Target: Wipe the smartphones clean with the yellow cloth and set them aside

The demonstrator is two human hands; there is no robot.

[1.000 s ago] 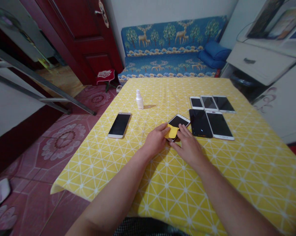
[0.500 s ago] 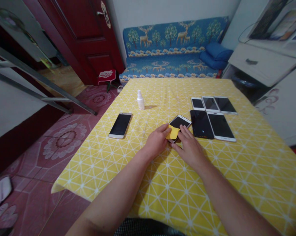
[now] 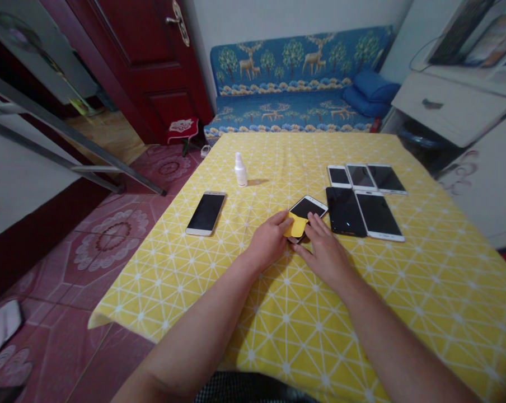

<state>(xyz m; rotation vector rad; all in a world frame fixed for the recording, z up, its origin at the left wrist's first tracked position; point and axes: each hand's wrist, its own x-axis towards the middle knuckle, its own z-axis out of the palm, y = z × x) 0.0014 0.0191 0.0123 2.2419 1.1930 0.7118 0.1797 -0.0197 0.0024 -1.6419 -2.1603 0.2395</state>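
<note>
A white-framed smartphone (image 3: 307, 206) lies slantwise on the table in front of me, its dark screen up. Across its nearer part is a small yellow cloth (image 3: 296, 226). My left hand (image 3: 270, 237) is closed at the cloth's left edge, fingers bent onto it. From the other side my right hand (image 3: 325, 246) grips the phone, thumb at the near edge and fingertips beside the cloth's right edge. The hands and cloth hide the phone's near end.
Several phones and a black tablet-like device (image 3: 345, 211) lie in two rows at the right. Another phone (image 3: 206, 214) lies at the left, with a white spray bottle (image 3: 240, 171) behind it. A yellow patterned tablecloth (image 3: 186, 291) covers the table; a blue sofa (image 3: 278, 103) stands beyond.
</note>
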